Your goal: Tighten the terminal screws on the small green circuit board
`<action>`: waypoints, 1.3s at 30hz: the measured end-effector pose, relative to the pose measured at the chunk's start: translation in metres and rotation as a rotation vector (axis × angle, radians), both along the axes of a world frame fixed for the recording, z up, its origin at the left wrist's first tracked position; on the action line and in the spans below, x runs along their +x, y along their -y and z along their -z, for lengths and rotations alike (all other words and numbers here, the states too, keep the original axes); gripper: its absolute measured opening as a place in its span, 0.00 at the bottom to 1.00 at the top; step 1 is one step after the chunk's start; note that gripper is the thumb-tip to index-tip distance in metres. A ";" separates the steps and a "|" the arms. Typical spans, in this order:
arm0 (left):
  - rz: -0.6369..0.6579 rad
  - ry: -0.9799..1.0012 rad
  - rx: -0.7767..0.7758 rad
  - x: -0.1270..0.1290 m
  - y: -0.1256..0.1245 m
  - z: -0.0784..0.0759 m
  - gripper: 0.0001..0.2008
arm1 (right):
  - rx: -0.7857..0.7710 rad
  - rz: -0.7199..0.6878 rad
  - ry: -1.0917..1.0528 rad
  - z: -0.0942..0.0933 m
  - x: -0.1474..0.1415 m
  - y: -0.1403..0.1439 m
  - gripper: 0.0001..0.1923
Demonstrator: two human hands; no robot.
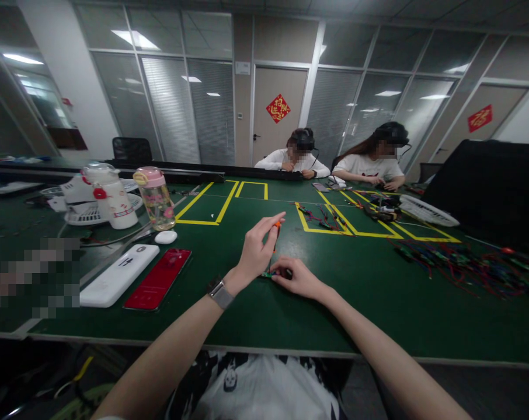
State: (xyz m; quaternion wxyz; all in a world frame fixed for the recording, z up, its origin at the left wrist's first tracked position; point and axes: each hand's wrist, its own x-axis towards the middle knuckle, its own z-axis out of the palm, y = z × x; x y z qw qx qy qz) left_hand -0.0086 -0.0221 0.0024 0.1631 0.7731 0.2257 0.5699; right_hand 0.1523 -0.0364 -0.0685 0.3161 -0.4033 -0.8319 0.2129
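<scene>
Left hand (256, 252) is up over the green table (378, 303), fingers pinched around a small orange-handled screwdriver (274, 234) that stands nearly upright, tip pointing down onto a tiny green part (268, 274). That part lies flat on the table right between the hands, just below the left palm. Right hand (296, 277) sits low beside it, fingertips pressed down on the part's edge, pinning it. Off to the left lie a red phone (158, 279) and a white case (119, 275); a tangle of coloured wires (461, 265) spreads well away on the right.
</scene>
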 end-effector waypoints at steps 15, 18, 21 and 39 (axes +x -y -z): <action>-0.022 -0.004 0.009 0.001 -0.002 0.003 0.17 | 0.013 -0.012 -0.007 0.001 0.000 0.000 0.06; -0.075 0.004 0.033 0.001 -0.001 0.002 0.14 | 0.013 -0.009 -0.014 0.002 0.001 -0.001 0.06; -0.146 0.000 0.071 0.002 0.000 0.000 0.10 | 0.008 -0.009 -0.016 0.002 0.000 -0.001 0.06; -0.112 -0.009 0.059 0.001 0.001 0.000 0.11 | 0.006 -0.011 -0.010 -0.001 0.000 0.000 0.07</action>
